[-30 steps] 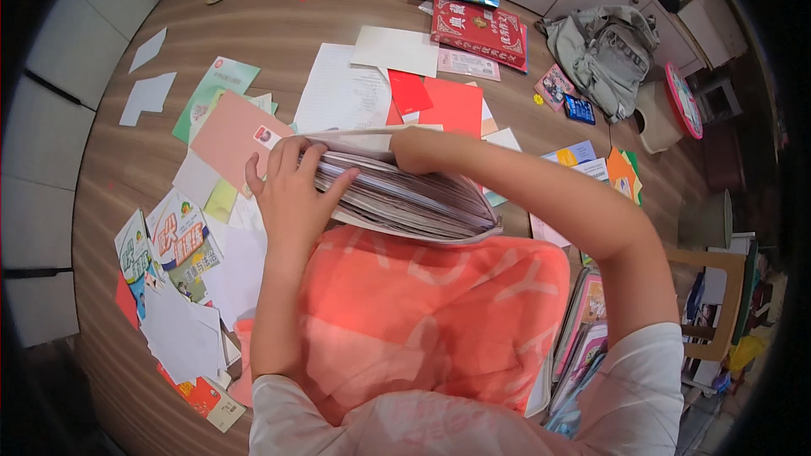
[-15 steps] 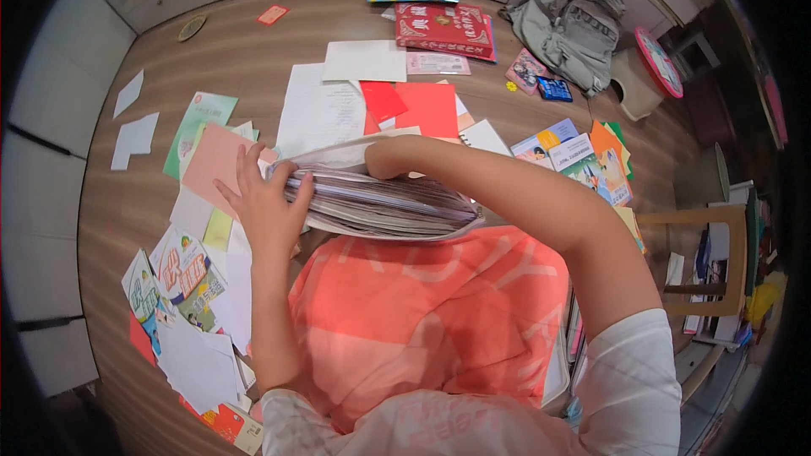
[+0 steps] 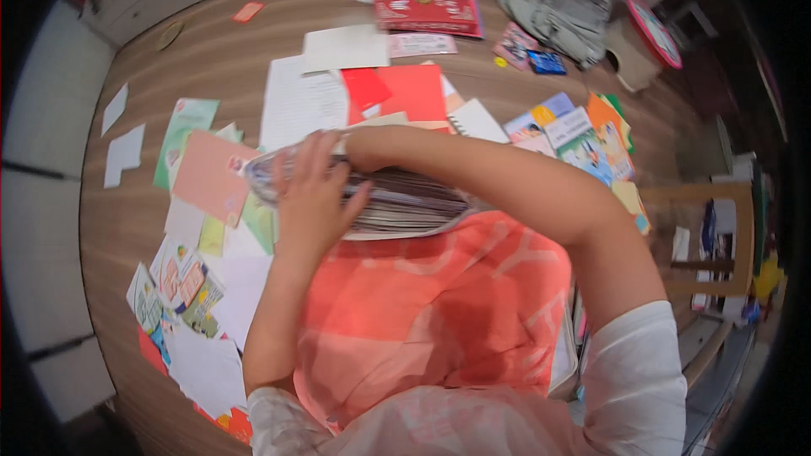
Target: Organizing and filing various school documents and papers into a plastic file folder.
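A thick, pale pouch stuffed with papers (image 3: 410, 203) lies across my lap, its layered edges facing up. My left hand (image 3: 311, 190) grips the pouch's left end, fingers over its upper edge and the thumb on the papers. My right hand (image 3: 363, 150) reaches in at the far side of the pouch, near my left fingertips. Its fingers are hidden behind the wrist and papers. Under the pouch, an orange-red cloth (image 3: 431, 304) covers my lap. A pink sheet (image 3: 211, 176) lies just left of the pouch.
Red paper (image 3: 414, 91), a white lined sheet (image 3: 300, 105) and a spiral notebook (image 3: 480, 122) lie beyond the pouch. Booklets (image 3: 583, 143) sit at right, loose white papers (image 3: 203, 363) at left. Farther off are a red book (image 3: 427, 10), a grey backpack (image 3: 562, 4) and a wooden chair (image 3: 739, 236).
My left hand has shifted right and up over the pouch's top edge, its fingers nearer together. My right hand has moved slightly left. The whole view has shifted a little.
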Action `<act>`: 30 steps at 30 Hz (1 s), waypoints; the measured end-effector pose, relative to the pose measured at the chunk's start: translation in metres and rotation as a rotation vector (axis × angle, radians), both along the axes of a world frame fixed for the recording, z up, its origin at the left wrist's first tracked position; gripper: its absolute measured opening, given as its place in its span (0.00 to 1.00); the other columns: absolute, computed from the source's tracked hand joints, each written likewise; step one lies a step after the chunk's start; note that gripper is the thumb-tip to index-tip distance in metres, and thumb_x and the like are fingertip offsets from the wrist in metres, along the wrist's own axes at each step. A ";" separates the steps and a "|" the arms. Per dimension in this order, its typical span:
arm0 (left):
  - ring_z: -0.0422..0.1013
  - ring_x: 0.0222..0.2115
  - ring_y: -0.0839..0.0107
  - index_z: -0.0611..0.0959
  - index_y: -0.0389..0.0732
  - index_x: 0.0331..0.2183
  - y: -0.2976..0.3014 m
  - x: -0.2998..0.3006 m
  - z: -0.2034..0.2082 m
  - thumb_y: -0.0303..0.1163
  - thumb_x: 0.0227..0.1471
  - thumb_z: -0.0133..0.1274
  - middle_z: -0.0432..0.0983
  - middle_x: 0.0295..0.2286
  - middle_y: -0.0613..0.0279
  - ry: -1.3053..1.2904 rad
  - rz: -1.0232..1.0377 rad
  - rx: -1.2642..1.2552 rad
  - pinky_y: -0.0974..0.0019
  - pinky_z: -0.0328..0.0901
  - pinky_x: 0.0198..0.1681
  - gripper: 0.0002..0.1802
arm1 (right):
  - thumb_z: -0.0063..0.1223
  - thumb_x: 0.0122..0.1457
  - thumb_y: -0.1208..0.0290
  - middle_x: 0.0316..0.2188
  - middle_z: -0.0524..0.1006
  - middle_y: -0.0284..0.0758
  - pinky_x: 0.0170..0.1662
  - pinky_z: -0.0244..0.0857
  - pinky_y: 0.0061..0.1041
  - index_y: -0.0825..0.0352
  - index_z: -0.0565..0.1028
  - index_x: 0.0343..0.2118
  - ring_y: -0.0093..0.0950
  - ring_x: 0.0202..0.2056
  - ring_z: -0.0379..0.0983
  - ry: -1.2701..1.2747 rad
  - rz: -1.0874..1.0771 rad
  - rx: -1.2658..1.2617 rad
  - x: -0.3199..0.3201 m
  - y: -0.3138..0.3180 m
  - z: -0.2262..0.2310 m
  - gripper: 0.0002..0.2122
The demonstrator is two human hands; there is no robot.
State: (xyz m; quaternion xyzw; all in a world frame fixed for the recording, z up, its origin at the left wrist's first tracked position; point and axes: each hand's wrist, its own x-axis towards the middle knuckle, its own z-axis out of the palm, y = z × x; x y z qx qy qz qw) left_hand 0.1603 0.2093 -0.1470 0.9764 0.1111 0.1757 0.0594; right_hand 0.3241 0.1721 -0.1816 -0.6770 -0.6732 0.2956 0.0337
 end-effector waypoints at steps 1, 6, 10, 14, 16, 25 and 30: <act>0.55 0.55 0.65 0.80 0.43 0.30 0.001 -0.004 0.000 0.43 0.43 0.55 0.63 0.50 0.63 -0.027 0.018 -0.007 0.49 0.40 0.58 0.15 | 0.52 0.49 0.67 0.41 0.76 0.41 0.45 0.64 0.35 0.57 0.75 0.44 0.37 0.38 0.74 -0.032 -0.026 0.024 -0.007 0.002 0.008 0.17; 0.57 0.54 0.62 0.80 0.45 0.31 -0.003 -0.017 -0.011 0.39 0.41 0.56 0.65 0.46 0.62 -0.060 -0.016 0.016 0.49 0.38 0.57 0.12 | 0.54 0.48 0.56 0.32 0.78 0.43 0.41 0.66 0.35 0.61 0.80 0.34 0.37 0.35 0.75 0.206 -0.178 -0.143 0.004 0.016 -0.009 0.15; 0.55 0.55 0.60 0.79 0.46 0.29 -0.005 -0.022 -0.014 0.35 0.42 0.53 0.66 0.45 0.62 -0.060 0.016 0.057 0.49 0.36 0.58 0.08 | 0.49 0.52 0.58 0.29 0.78 0.45 0.39 0.66 0.38 0.66 0.80 0.30 0.40 0.33 0.75 0.257 -0.171 0.123 -0.013 -0.001 -0.018 0.15; 0.55 0.56 0.61 0.79 0.46 0.28 -0.001 -0.017 -0.019 0.32 0.45 0.49 0.67 0.44 0.62 -0.095 -0.019 0.105 0.49 0.35 0.58 0.05 | 0.49 0.53 0.59 0.30 0.78 0.45 0.40 0.66 0.37 0.67 0.80 0.30 0.41 0.34 0.74 0.211 -0.305 0.124 -0.022 -0.004 -0.022 0.15; 0.58 0.54 0.61 0.78 0.44 0.28 0.004 -0.019 -0.013 0.30 0.47 0.48 0.69 0.42 0.61 -0.119 -0.037 0.169 0.50 0.34 0.58 0.05 | 0.48 0.54 0.59 0.31 0.77 0.46 0.41 0.65 0.38 0.67 0.79 0.31 0.41 0.35 0.74 0.218 -0.268 0.177 -0.033 0.000 -0.031 0.15; 0.57 0.55 0.55 0.70 0.40 0.47 0.083 -0.069 -0.031 0.64 0.51 0.35 0.65 0.50 0.53 -0.320 0.016 -0.055 0.53 0.36 0.61 0.38 | 0.38 0.60 0.53 0.50 0.68 0.50 0.54 0.58 0.33 0.70 0.64 0.53 0.43 0.51 0.65 0.430 -0.259 0.039 -0.021 -0.113 0.046 0.26; 0.55 0.56 0.57 0.67 0.36 0.48 0.085 -0.079 -0.060 0.66 0.47 0.43 0.60 0.54 0.49 -0.299 0.014 -0.568 0.59 0.44 0.60 0.42 | 0.53 0.52 0.68 0.58 0.60 0.40 0.60 0.48 0.32 0.64 0.62 0.56 0.36 0.60 0.53 0.611 -0.750 0.501 -0.022 -0.230 0.042 0.27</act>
